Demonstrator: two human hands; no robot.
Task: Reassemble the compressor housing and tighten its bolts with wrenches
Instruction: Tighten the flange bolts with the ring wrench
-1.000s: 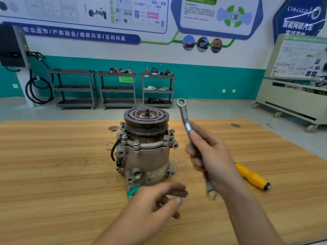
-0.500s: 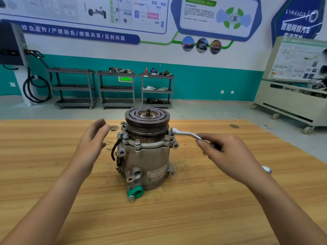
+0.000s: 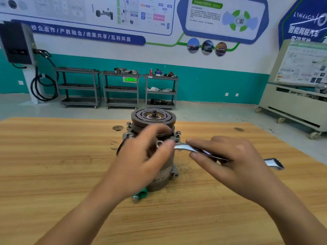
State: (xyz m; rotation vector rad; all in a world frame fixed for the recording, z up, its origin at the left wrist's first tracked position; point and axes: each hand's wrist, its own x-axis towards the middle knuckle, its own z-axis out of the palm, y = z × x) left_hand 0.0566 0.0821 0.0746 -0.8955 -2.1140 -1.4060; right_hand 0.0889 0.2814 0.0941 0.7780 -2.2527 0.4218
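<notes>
Compressor [image 3: 167, 165] upright near the middle of wooden table [image 3: 53, 165], grooved pulley [image 3: 154, 116] on top. Stands with a green cap [image 3: 142, 194] jutting from its foot toward the camera and a black cable [image 3: 119, 149] looping down its left side. Flange bolts [image 3: 178, 133] upright around the collar under the pulley, three in plain sight.

Right hand [image 3: 228, 161] to the right of the housing, fingers [image 3: 203, 145] and thumb wrapped round the shaft of wrench [image 3: 184, 147]. Holds it nearly level, ring end toward the compressor and just below the right-side flange bolt, other end poking out past the far side of the hand, above the table. Cannot tell whether the ring end sits on any bolt head.

Left hand [image 3: 141, 156] in front of the housing, blurred, covering much of it. Fingertips [image 3: 169, 143] bent in at the ring end of the wrench; cannot tell whether pinching it or merely touching.

Beyond the table, three grey shelf carts [image 3: 122, 89] against a teal wall band, a dark wall box [image 3: 16, 43] with a looped black hose [image 3: 44, 85] at far left, a pale wheeled cabinet [image 3: 292, 106] at far right, printed boards [image 3: 221, 15] above.
</notes>
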